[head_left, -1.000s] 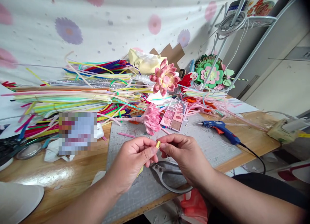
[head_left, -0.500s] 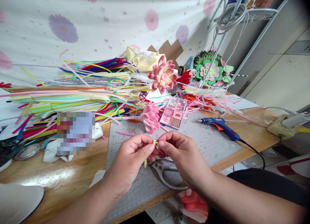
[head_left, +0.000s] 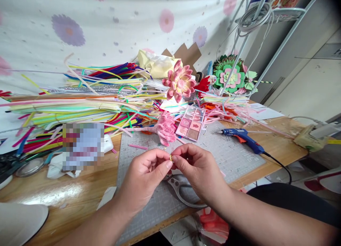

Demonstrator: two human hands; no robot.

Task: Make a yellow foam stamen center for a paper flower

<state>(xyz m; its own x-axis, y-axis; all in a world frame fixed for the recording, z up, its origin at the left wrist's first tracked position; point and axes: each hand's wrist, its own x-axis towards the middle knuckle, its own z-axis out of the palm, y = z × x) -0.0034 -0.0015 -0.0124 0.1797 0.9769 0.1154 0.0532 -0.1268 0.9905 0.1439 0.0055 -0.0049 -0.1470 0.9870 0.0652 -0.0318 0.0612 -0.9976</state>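
Observation:
A small yellow piece [head_left: 171, 158] is pinched between the fingertips of both hands, above the grey cutting mat [head_left: 149, 217]. My left hand [head_left: 146, 175] grips it from the left, thumb against forefinger. From the right, my right hand [head_left: 198, 171] closes on the same piece, its fingertips meeting those of the left. Most of the piece is hidden by the fingers. Scissors [head_left: 183, 192] lie on the mat, partly behind my right hand. Just beyond the hands lies a pink fuzzy flower [head_left: 165, 128], beside a makeup palette [head_left: 190, 123].
A blue glue gun [head_left: 242, 137] lies at the right, its cord running over the table edge. Bundles of pipe cleaners [head_left: 80, 109] spread across the back left. A pink-and-cream flower [head_left: 179, 82] stands behind the palette. A power strip [head_left: 310, 136] sits far right.
The fingertips of both hands have drawn closer together around the yellow piece. Its strip that hung below my left fingers no longer shows.

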